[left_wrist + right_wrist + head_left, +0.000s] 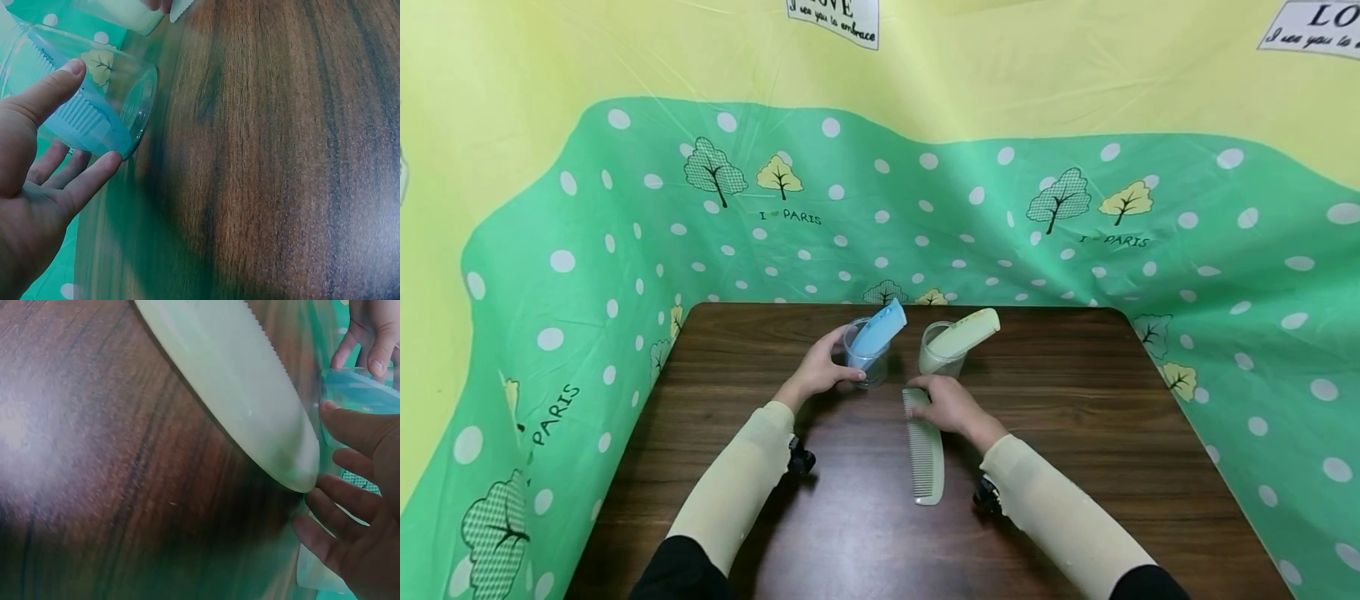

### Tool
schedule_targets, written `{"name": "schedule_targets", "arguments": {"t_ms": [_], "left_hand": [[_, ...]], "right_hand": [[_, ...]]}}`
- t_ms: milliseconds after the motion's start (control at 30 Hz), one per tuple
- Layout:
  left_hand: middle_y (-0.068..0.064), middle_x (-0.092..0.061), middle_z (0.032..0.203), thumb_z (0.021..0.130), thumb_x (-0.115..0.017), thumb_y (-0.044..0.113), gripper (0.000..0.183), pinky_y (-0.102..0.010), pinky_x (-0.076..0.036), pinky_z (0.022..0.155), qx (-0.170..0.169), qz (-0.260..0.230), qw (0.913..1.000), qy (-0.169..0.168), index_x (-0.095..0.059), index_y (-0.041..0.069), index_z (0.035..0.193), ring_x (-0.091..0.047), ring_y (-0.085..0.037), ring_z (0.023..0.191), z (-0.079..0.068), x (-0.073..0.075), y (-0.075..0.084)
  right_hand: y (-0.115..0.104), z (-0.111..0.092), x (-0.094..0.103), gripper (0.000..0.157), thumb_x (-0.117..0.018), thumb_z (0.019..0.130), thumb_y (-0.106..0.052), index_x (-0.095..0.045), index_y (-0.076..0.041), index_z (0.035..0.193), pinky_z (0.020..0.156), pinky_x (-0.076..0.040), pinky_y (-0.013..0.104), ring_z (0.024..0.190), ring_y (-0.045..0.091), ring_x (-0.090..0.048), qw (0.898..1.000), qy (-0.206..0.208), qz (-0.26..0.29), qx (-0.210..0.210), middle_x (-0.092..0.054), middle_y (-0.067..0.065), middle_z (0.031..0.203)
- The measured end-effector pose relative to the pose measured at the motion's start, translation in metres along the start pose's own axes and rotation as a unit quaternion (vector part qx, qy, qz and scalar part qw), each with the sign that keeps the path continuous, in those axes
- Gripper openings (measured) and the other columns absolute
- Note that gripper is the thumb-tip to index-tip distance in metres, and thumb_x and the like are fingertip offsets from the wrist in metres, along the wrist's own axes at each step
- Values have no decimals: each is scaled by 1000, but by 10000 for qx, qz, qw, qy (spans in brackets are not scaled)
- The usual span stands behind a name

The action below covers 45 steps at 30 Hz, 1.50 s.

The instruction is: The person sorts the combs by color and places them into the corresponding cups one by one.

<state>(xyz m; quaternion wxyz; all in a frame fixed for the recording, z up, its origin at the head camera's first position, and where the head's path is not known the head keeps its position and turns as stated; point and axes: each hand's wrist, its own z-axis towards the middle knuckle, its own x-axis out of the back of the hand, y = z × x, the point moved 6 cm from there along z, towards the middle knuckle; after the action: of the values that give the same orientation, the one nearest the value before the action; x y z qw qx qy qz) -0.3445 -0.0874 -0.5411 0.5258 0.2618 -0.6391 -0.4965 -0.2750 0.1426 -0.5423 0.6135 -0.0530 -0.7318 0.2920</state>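
Note:
My left hand [822, 367] holds a clear plastic cup [877, 371], thumb on one side and fingers on the other. A blue comb [877, 332] leans inside that cup, its teeth [81, 115] showing through the wall in the left wrist view. At the far end of a pale green comb [928, 458] lying on the table is my right hand [953, 406]. In the right wrist view its fingertips [325, 487] reach the rounded tip of this comb [244, 400], with the thumb spread apart from the fingers.
Right of the held cup stands a second clear cup [929, 362] with a pale yellow-green comb [962, 337] slanting out of it. The dark wooden table [1060, 400] ends just behind both cups, against a green and yellow printed cloth [880, 208].

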Motion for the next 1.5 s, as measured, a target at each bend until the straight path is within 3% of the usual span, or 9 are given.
{"name": "schedule_targets", "arguments": {"t_ms": [167, 433, 933, 1167, 1500], "left_hand": [[-11, -53, 151, 76, -92, 9, 93, -55, -44, 110, 9, -15, 10000, -4, -44, 17, 156, -57, -37, 132, 0, 0, -1], [-9, -55, 149, 75, -93, 14, 95, -53, -44, 110, 92, 21, 10000, 20, -43, 18, 156, -57, -34, 132, 0, 0, 0], [-8, -54, 151, 76, -93, 11, 93, -52, -43, 112, 53, 47, 10000, -9, -44, 18, 155, -57, -33, 133, 1, 0, -1], [-10, -54, 151, 75, -93, 11, 93, -54, -43, 112, -18, -21, 10000, 2, -46, 17, 154, -57, -35, 133, 2, 0, -2], [-10, -54, 151, 77, -91, 8, 91, -53, -43, 111, 49, -49, 10000, -7, -45, 17, 155, -56, -35, 133, 0, -1, -3]], "right_hand": [[-2, 0, -6, 47, -86, 85, -21, -71, -10, 128, 102, -49, 51, 124, 36, -59, 9994, 13, -332, 115, -66, 13, 130], [-4, 0, -6, 39, -86, 83, -15, -72, -15, 119, 97, -49, 49, 119, 35, -54, 9994, -105, -313, 118, -61, 14, 123], [-9, -5, 0, 50, -92, 77, -19, -70, -11, 121, 98, -49, 47, 109, 29, -57, 9997, -133, 154, 100, -59, 13, 122], [-12, -3, 4, 59, -93, 76, -23, -70, -8, 127, 103, -49, 48, 121, 32, -60, 9994, -142, 111, 304, -67, 12, 130], [-15, -7, 14, 57, -93, 76, -26, -70, -12, 126, 99, -51, 47, 116, 28, -64, 9995, 27, 65, 296, -69, 8, 128]]}}
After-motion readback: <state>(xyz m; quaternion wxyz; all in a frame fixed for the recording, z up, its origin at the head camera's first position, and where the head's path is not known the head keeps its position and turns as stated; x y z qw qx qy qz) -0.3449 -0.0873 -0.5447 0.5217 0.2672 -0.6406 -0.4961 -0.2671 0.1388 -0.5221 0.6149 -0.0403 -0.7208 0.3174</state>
